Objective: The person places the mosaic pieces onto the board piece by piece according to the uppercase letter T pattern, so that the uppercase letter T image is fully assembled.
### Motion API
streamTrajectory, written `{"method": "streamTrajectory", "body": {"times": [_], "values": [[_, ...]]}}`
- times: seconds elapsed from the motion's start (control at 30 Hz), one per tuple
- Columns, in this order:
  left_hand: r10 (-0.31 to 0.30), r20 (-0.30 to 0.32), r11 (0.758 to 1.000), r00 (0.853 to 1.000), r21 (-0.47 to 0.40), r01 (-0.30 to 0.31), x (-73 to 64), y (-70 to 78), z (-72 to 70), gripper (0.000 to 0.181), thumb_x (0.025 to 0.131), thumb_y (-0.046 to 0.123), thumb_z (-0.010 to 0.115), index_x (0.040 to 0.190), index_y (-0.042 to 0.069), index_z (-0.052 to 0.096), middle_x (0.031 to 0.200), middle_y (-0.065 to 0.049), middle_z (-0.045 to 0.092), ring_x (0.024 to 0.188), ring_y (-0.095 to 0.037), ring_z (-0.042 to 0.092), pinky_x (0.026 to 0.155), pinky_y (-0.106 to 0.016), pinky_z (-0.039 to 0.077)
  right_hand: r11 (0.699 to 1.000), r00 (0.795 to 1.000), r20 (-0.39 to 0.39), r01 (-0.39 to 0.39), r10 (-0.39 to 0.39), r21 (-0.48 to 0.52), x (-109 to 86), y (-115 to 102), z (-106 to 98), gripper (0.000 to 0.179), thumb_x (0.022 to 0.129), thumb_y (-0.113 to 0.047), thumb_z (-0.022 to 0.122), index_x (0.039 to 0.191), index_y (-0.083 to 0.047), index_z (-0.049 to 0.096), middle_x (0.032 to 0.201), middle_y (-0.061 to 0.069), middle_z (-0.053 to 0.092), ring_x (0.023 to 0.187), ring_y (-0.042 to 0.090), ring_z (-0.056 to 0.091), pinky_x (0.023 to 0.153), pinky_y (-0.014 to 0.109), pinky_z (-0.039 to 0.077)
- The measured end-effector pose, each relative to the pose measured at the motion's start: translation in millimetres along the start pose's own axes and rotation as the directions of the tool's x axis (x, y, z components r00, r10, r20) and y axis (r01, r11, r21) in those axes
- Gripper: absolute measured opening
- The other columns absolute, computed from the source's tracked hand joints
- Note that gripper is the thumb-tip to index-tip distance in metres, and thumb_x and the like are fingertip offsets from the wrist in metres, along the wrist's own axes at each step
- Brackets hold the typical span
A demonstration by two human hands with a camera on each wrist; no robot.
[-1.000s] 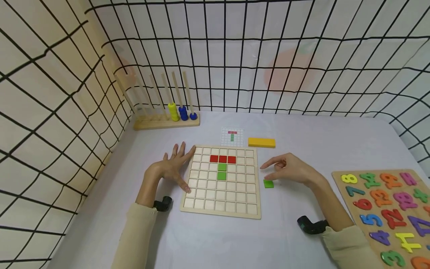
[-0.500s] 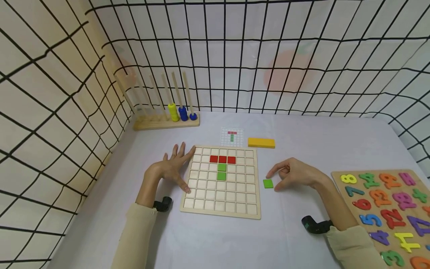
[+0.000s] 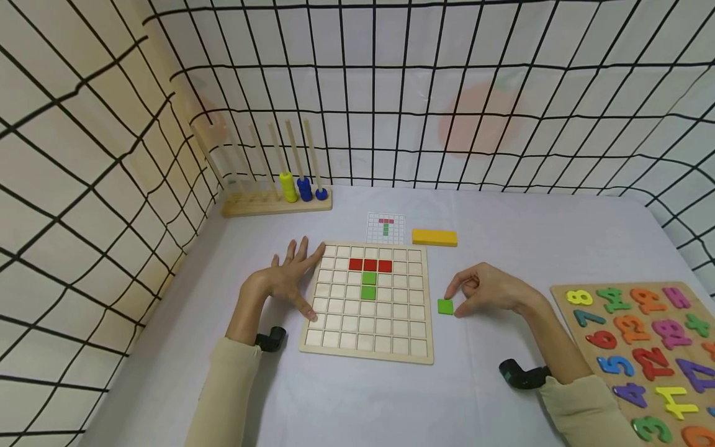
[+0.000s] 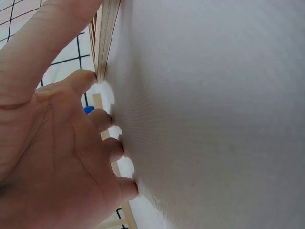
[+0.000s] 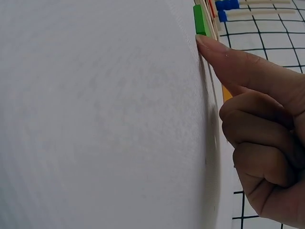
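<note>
A wooden grid board [image 3: 342,341] with pale square cells lies before me, three red tiles [image 3: 370,265] in a row with green tiles [image 3: 368,285] running down from the middle one. My left hand [image 3: 285,276] is spread at its left edge, thumb on the lower rim and index fingertip at the top corner. In the left wrist view, the fingertips rest on the cloth. Right of the board lies a loose green square tile [image 3: 444,307]. My right hand [image 3: 487,288] pinches this tile's right side between thumb and index, other fingers folded in; the right wrist view shows the thumb tip against it.
Behind the board lie a small printed pattern card [image 3: 385,228] and a yellow block [image 3: 434,238]. A wooden peg abacus [image 3: 279,205] stands at the back left. A puzzle board of coloured numbers [image 3: 620,347] lies at the right. Black netting [image 3: 413,112] surrounds the table.
My right hand drew back rightward from over the loose green tile, then came slightly left with thumb and index to its edges. The left hand and the board have stayed put.
</note>
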State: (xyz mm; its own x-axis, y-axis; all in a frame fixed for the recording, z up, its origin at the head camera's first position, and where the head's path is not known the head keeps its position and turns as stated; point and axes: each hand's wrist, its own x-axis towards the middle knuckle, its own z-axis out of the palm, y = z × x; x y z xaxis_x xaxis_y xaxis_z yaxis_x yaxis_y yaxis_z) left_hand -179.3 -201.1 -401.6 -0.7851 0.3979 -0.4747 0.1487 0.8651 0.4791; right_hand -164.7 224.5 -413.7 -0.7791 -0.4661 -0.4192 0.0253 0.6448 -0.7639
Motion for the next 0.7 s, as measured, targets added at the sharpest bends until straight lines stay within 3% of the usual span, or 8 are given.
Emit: {"method": "streamTrajectory", "body": {"times": [0.23, 0.7], "values": [[-0.003, 0.001, 1.0, 1.0, -0.005, 0.003, 0.0, -0.2, 0.3, 0.151, 0.061, 0.04, 0.101, 0.167, 0.018, -0.004, 0.169, -0.022, -0.028, 0.155, -0.044, -0.03, 0.121, -0.074, -0.014, 1.0, 0.999, 0.042, 0.011, -0.012, 0.014, -0.4, -3.1, 0.9, 0.043, 0.071, -0.004, 0.091, 0.108, 0.001, 0.07, 0.059, -0.004, 0.037, 0.057, 0.009, 0.033, 0.061, 0.025, 0.033], [-0.005, 0.007, 1.0, 1.0, 0.008, 0.005, -0.7, 0.2, -0.2, 0.15, 0.062, 0.042, 0.1, 0.167, 0.019, -0.005, 0.168, -0.021, -0.028, 0.155, -0.044, -0.031, 0.121, -0.074, -0.014, 1.0, 0.999, 0.032, 0.006, -0.006, -0.006, 1.5, -3.5, 3.5, 0.035, 0.077, -0.005, 0.087, 0.108, 0.0, 0.071, 0.059, -0.005, 0.037, 0.057, 0.01, 0.033, 0.06, 0.026, 0.032]]}}
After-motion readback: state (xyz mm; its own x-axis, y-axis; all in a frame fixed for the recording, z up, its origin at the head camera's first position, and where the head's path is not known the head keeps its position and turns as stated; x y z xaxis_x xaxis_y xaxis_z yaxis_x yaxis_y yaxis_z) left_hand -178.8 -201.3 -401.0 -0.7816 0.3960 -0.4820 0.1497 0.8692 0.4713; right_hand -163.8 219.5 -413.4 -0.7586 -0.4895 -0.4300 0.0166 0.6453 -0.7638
